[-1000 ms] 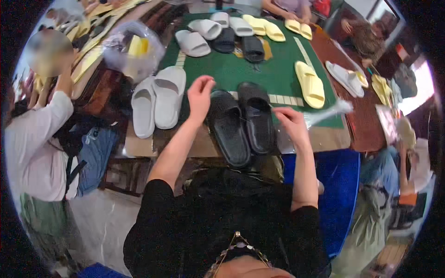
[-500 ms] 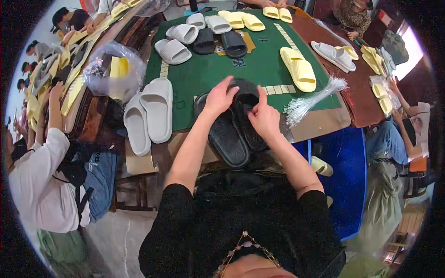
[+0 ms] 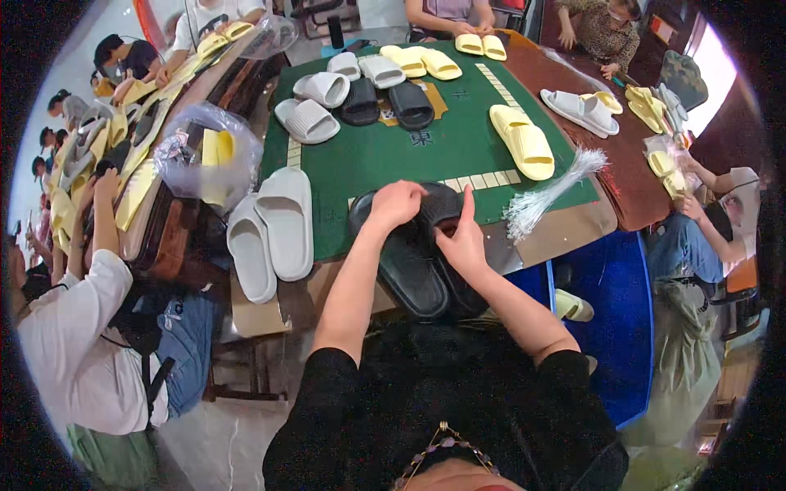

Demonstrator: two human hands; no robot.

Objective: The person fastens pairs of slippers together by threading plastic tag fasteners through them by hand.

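Observation:
A pair of black slide slippers (image 3: 415,282) lies side by side at the table's near edge, toes pointing away from me. My left hand (image 3: 399,204) is closed at the inner edge of the right slipper's ribbed strap, its fingertips pressed there; whether they also pinch something small is hidden. On the other side of that strap, my right hand (image 3: 461,240) grips it, thumb at the foot opening and index finger stretched up along the outside. A bundle of thin white plastic ties (image 3: 555,195) lies right of my hands. Left of them, a grey slipper pair (image 3: 286,225) rests on the table's edge.
Grey slippers (image 3: 308,121), black slippers (image 3: 411,106) and yellow slippers (image 3: 440,64) stand farther back on the green mat (image 3: 368,155). A yellow pair (image 3: 524,147) sits at the right. A blue bin (image 3: 614,319) is below the table's right edge. Co-workers sit around the tables.
The view has shifted, so the table sits lower. My left fingers have drawn together from a wider spread over the strap; my right thumb has moved to the opening's edge.

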